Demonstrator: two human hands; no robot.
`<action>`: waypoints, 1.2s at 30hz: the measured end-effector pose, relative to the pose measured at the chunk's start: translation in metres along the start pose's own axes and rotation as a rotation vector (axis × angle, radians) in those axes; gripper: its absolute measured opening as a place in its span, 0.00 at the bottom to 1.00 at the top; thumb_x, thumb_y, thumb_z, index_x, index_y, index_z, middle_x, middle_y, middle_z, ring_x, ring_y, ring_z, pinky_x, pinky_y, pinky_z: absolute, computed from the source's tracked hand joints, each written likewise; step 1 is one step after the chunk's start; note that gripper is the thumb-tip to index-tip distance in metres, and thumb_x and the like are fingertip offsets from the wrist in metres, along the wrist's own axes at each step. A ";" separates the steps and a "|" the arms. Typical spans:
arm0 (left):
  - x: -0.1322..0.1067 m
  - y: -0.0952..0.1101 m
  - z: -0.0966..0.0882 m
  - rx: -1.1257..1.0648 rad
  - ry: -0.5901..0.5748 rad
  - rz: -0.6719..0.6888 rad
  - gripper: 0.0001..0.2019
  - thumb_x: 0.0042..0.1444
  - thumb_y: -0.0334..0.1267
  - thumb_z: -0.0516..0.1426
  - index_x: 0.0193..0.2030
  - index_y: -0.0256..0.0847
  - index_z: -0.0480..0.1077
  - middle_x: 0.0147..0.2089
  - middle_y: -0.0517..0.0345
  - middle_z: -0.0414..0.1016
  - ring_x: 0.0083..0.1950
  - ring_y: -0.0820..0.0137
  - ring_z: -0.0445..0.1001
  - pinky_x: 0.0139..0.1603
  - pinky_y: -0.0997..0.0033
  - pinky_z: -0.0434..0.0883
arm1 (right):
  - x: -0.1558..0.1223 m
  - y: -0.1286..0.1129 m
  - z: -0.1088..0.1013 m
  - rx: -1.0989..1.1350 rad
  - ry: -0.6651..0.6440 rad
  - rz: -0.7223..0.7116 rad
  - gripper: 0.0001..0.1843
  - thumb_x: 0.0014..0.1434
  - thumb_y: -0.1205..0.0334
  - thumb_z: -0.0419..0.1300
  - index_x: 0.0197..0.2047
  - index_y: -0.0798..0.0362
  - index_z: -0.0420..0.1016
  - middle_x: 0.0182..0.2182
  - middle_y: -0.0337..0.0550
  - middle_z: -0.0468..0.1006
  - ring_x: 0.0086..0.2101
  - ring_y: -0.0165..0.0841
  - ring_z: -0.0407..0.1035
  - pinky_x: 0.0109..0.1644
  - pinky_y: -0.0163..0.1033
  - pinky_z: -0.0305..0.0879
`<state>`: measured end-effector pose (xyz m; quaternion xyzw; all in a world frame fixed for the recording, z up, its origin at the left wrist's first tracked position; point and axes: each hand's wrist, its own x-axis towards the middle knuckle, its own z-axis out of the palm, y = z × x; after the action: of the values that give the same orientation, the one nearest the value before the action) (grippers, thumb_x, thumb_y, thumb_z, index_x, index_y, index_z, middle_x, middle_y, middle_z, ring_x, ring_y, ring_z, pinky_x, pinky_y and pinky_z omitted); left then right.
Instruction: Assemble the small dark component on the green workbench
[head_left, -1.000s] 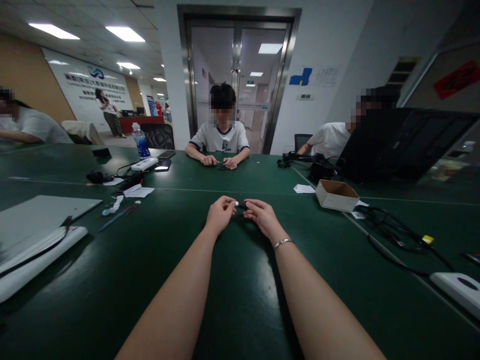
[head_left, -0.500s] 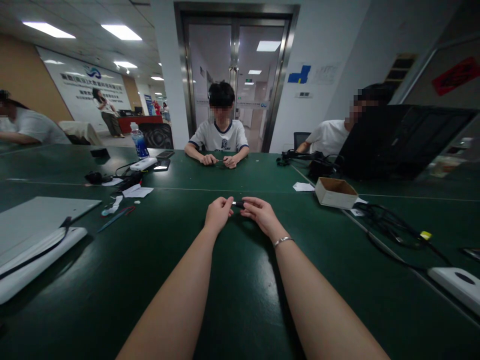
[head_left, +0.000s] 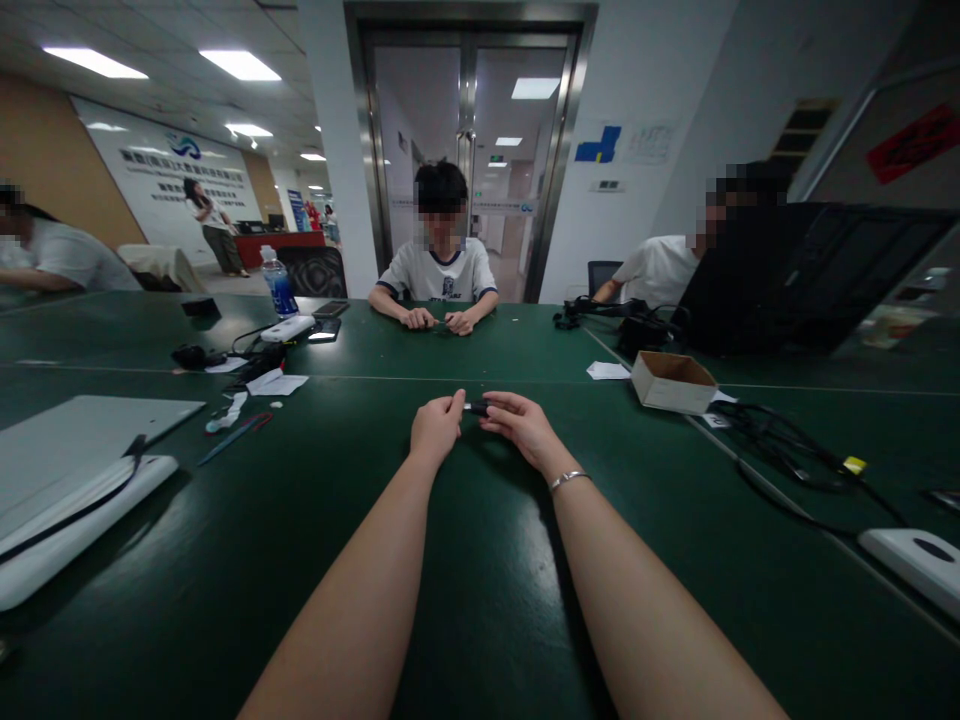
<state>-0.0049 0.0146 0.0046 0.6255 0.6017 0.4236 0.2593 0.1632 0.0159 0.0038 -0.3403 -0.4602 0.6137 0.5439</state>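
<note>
Above the dark green table, my two hands meet around a small black stick with a bright metal end (head_left: 478,408); its exact kind is too small to make out. The fingers of my right hand (head_left: 523,430) pinch the black body from the right. From the other side, my left hand (head_left: 435,432) is closed at the metal end, its thumb pointing up. The left fingertips are partly hidden behind the thumb. A metal bracelet (head_left: 570,480) circles my right wrist.
Opposite sits a person (head_left: 442,265) holding a small thin item. On the right are an open cardboard box (head_left: 673,383), coiled black cables (head_left: 780,445) and a dark monitor (head_left: 795,280). At left lie a laptop-like grey panel (head_left: 90,430), tweezers (head_left: 236,438) and a bottle (head_left: 279,285).
The camera view has shifted very slightly. My left thumb stands a little more upright; both hands otherwise keep the same hold on the black stick.
</note>
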 end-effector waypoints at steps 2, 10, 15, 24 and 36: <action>0.000 0.000 0.000 -0.014 0.009 0.008 0.27 0.61 0.59 0.46 0.21 0.42 0.66 0.18 0.59 0.68 0.22 0.70 0.66 0.26 0.70 0.56 | 0.000 0.000 0.001 0.000 0.007 -0.001 0.14 0.48 0.74 0.71 0.40 0.56 0.79 0.33 0.44 0.80 0.30 0.32 0.78 0.36 0.32 0.78; 0.005 -0.011 0.007 -0.120 -0.026 0.048 0.23 0.60 0.58 0.50 0.27 0.41 0.69 0.23 0.60 0.71 0.24 0.71 0.68 0.28 0.72 0.61 | 0.000 0.000 0.000 0.003 0.050 0.009 0.12 0.49 0.72 0.71 0.39 0.57 0.79 0.30 0.44 0.80 0.28 0.30 0.76 0.34 0.31 0.77; 0.009 -0.018 0.011 -0.197 -0.091 0.126 0.12 0.60 0.48 0.53 0.34 0.42 0.70 0.28 0.60 0.73 0.30 0.71 0.71 0.34 0.73 0.65 | 0.001 0.001 -0.001 0.000 0.101 0.013 0.11 0.49 0.69 0.72 0.37 0.59 0.79 0.26 0.44 0.79 0.25 0.29 0.75 0.30 0.31 0.75; 0.007 -0.011 0.012 -0.337 -0.076 0.143 0.09 0.55 0.40 0.59 0.41 0.40 0.69 0.41 0.55 0.75 0.39 0.69 0.74 0.43 0.70 0.69 | 0.004 0.001 0.001 -0.025 0.154 0.040 0.08 0.51 0.68 0.72 0.35 0.61 0.79 0.22 0.44 0.77 0.22 0.29 0.73 0.26 0.29 0.74; 0.010 -0.016 0.015 -0.359 -0.142 0.061 0.11 0.59 0.40 0.50 0.45 0.41 0.68 0.26 0.62 0.69 0.29 0.71 0.69 0.33 0.73 0.64 | 0.002 0.001 0.000 -0.008 0.103 0.031 0.10 0.50 0.70 0.72 0.37 0.61 0.80 0.24 0.45 0.78 0.23 0.29 0.73 0.27 0.29 0.74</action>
<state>-0.0013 0.0293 -0.0138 0.6156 0.4774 0.4864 0.3957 0.1622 0.0180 0.0031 -0.3808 -0.4287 0.6019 0.5557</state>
